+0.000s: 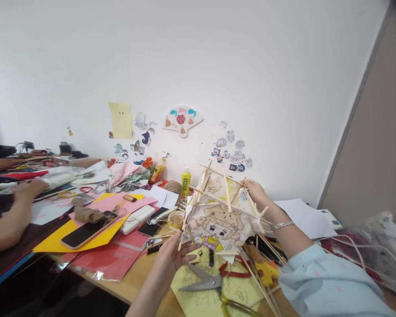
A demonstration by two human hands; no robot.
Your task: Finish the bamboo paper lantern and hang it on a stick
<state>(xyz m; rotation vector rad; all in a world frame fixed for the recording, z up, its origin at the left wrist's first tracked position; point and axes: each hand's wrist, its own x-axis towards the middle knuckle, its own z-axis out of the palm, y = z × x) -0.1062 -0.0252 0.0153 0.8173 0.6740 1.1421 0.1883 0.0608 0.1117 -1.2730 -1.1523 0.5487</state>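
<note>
1. Left hand [170, 255]: grasps the stick frame [218, 220] at its lower-left edge, fingers spread.
2. Stick frame: held above the table [135, 275], over open scissors [214, 281], cartoon panel toward its holder.
3. Right hand [255, 192]: pinches the upper-right corner.

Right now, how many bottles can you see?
2: a yellow bottle, upright, left of the papered stick frame, and an orange bottle, tilted, farther left. More may be hidden.

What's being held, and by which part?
A pale wooden-stick frame with white cartoon panels: left grip at lower-left corner, right grip at upper-right corner.
</note>
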